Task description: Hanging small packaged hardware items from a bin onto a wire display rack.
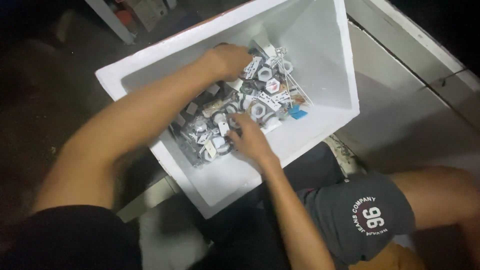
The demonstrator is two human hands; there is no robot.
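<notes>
Both hands were down in the white foam box (320,45), in a heap of metal nuts (250,107) with paper tags. The left hand (231,60) lay curled on the far side of the heap, the right hand (251,137) on the near side, fingers spread. Couldn't tell if either held a nut. Blue scrap (299,113) beside heap.

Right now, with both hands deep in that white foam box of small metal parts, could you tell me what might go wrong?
1. The foam box sits tilted, so the loose parts could slide toward its low corner or spill.
2. Thin wire pieces stick out of the pile beside the left hand; they might prick or snag.
3. The right hand presses into the heap in dim light, so small parts could be overlooked.
</notes>
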